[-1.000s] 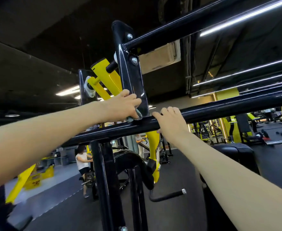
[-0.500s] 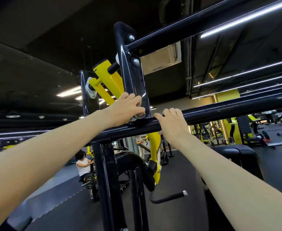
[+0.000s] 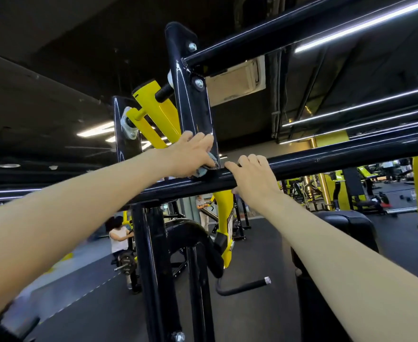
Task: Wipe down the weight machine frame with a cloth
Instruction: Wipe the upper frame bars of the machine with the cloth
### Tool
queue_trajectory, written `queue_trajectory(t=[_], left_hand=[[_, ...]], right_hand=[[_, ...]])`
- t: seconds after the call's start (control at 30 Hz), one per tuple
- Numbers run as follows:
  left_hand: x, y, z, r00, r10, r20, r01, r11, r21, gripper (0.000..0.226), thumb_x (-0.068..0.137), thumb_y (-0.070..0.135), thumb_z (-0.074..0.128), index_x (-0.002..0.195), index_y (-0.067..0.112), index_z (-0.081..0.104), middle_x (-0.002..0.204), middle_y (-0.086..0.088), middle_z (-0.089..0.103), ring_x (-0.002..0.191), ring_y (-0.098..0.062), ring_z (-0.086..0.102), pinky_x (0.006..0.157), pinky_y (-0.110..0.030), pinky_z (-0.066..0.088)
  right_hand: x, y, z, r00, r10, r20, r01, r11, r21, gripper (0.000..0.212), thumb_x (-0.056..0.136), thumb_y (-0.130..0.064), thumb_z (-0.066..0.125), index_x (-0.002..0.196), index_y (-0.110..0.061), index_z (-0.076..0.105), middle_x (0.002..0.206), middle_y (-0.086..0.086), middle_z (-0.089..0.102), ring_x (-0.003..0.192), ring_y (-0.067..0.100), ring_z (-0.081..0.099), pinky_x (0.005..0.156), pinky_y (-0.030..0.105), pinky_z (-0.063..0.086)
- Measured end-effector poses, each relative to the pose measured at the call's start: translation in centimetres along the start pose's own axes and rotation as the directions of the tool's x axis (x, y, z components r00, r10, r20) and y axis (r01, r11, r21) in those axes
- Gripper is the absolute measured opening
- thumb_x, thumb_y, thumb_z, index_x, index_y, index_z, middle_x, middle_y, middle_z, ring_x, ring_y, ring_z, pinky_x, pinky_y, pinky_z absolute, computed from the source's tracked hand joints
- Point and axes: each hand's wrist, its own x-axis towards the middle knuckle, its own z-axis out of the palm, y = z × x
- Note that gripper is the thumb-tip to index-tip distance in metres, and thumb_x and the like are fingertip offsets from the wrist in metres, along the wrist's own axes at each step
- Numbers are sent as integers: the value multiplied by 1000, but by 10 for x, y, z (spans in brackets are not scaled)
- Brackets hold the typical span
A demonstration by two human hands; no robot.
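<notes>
The weight machine frame is glossy black steel: a horizontal bar (image 3: 326, 160) runs across the middle, and an upright bracket plate (image 3: 190, 107) with two bolts rises from it. My left hand (image 3: 190, 154) presses a small light blue cloth (image 3: 204, 169) against the foot of that plate where it meets the bar; most of the cloth is hidden under the hand. My right hand (image 3: 252, 176) grips the horizontal bar just to the right, fingers curled over its top.
A yellow lever arm (image 3: 158, 112) pivots behind the bracket. A black post (image 3: 151, 255) drops below the bar, with a padded seat (image 3: 346, 225) and a handle (image 3: 247, 286) lower down. Another person (image 3: 119, 238) stands at a machine far left. More yellow machines stand at the right.
My left hand has slid with the cloth slightly right and up along the base of the bracket plate. The right hand keeps its hold on the bar.
</notes>
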Motion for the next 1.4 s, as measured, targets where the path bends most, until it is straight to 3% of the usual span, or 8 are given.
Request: queue_trajectory(t=[0.07, 0.33, 0.5, 0.67, 0.9, 1.1, 1.23, 1.4], left_hand=[[-13, -13, 3, 999, -12, 38, 16, 996, -92, 55, 90, 11, 54, 135, 40, 46, 117, -2, 30, 114, -20, 31, 101, -38, 23], [-6, -5, 3, 1000, -1, -15, 0, 996, -88, 55, 91, 7, 50, 136, 38, 45, 113, -2, 30, 112, -20, 31, 102, -39, 26], [-22, -22, 8, 999, 35, -7, -36, 983, -182, 52, 83, -3, 55, 117, 36, 64, 101, 5, 24, 106, -14, 28, 94, -35, 15], [-24, -23, 10, 970, -196, -142, 145, 940, -309, 59, 87, -9, 48, 127, 32, 60, 113, -3, 34, 104, -15, 19, 93, -32, 12], [-21, -5, 17, 1000, 6, 14, -5, 996, -86, 64, 89, 3, 49, 141, 39, 39, 129, -1, 27, 124, -19, 23, 105, -40, 13], [49, 8, -8, 987, 82, 136, -92, 994, 67, 37, 95, 27, 53, 131, 24, 54, 128, -5, 39, 119, -24, 35, 99, -40, 30], [80, 21, -2, 980, 29, 199, -49, 994, 100, 34, 95, 25, 53, 126, 13, 55, 132, -7, 43, 121, -25, 37, 102, -39, 31], [64, 12, -2, 983, 52, 175, -53, 999, 2, 29, 98, 27, 47, 124, 18, 58, 124, -7, 42, 114, -24, 38, 96, -38, 32]], right_hand=[[-1, 0, 1, 1000, 1, 13, -2, 1000, 11, 58, 92, -41, 58, 142, -22, 35, 128, 5, 50, 120, 24, 44, 102, 35, 31], [-1, -1, -4, 999, -8, 47, 8, 1000, 7, 62, 92, -42, 58, 144, -21, 33, 128, 6, 50, 119, 24, 44, 102, 35, 32], [-1, -2, -1, 999, 2, 36, -3, 1000, 22, 60, 92, -42, 58, 143, -21, 34, 128, 6, 50, 121, 25, 43, 103, 36, 31], [-1, -2, 1, 1000, 1, 16, -1, 1000, 11, 54, 95, -30, 58, 142, -22, 33, 125, 5, 50, 118, 24, 43, 101, 34, 30], [-1, -2, 3, 1000, 3, 13, -3, 1000, 0, 54, 94, -31, 58, 141, -22, 33, 125, 5, 52, 118, 25, 44, 101, 35, 31], [0, -2, -3, 999, -5, 48, 4, 1000, 14, 57, 96, -34, 54, 146, -22, 28, 128, 6, 49, 121, 26, 42, 103, 36, 30], [-3, -2, -7, 998, -20, 54, 17, 999, 52, 49, 95, -34, 55, 139, -20, 37, 126, 5, 50, 120, 24, 42, 104, 35, 29], [-1, 0, -13, 997, -18, 81, 14, 999, 49, 54, 94, -35, 58, 140, -19, 36, 126, 5, 51, 120, 25, 43, 102, 34, 30]])
